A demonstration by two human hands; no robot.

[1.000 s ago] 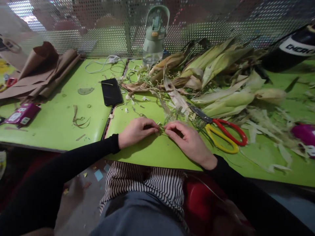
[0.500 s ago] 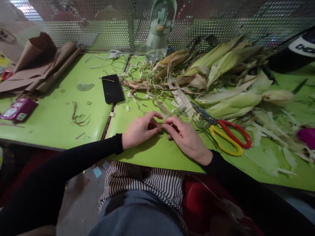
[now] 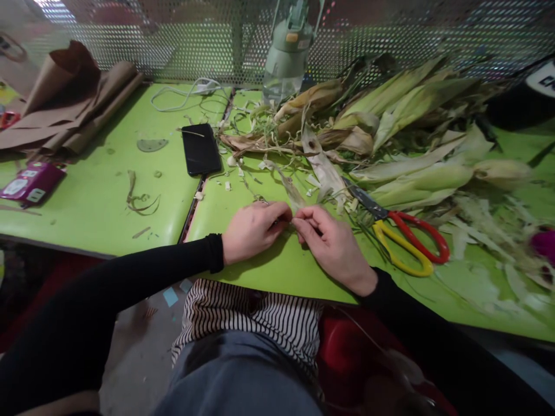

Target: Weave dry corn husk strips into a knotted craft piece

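Note:
My left hand (image 3: 258, 231) and my right hand (image 3: 327, 242) meet fingertip to fingertip over the green table, close to its front edge. Both are closed in a pinch. Whatever lies between the fingertips is too small and too covered to make out. Just behind them, a dry strip of corn husk (image 3: 291, 189) slants down toward the fingers; whether it is held cannot be seen. Scissors (image 3: 407, 240) with one red and one yellow handle lie to the right of my right hand, blades pointing away. A larger pale husk piece (image 3: 324, 167) lies beyond the blades.
A heap of corn husks (image 3: 403, 115) spreads over the back right, with shreds (image 3: 489, 242) nearer. A water bottle (image 3: 284, 63) stands behind. On the left are a phone (image 3: 200, 149), a white cable (image 3: 173, 101), brown paper (image 3: 82, 110) and a purple box (image 3: 32, 184).
My left hand has turned over the pinch, its back now facing up more and its fingers curled tighter. Both hands have shifted slightly right. The view has also moved a little.

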